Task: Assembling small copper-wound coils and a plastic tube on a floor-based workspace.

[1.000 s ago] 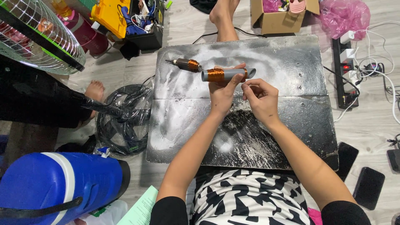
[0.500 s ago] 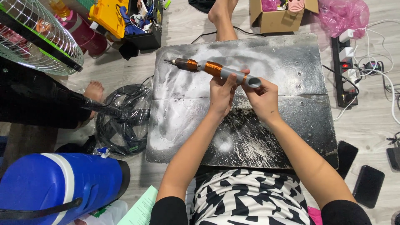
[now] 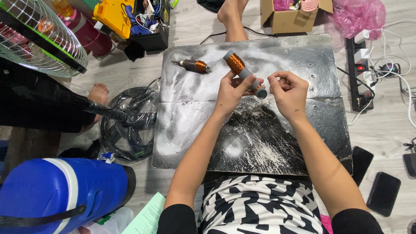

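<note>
Armature (image 3: 242,71) now tilted upright, lower end hidden.

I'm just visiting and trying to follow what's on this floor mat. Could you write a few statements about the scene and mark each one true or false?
1. The left hand holds a grey rod wound with copper wire. True.
2. The right hand grips a hammer. False: its fingers are pinched together near the rod's lower end, with no tool visible.
3. A second copper-wound part lies on the dark board. True.
4. The blue container stands on the board. False: it lies on the floor at lower left.
5. A power strip lies right of the board. True.
</note>
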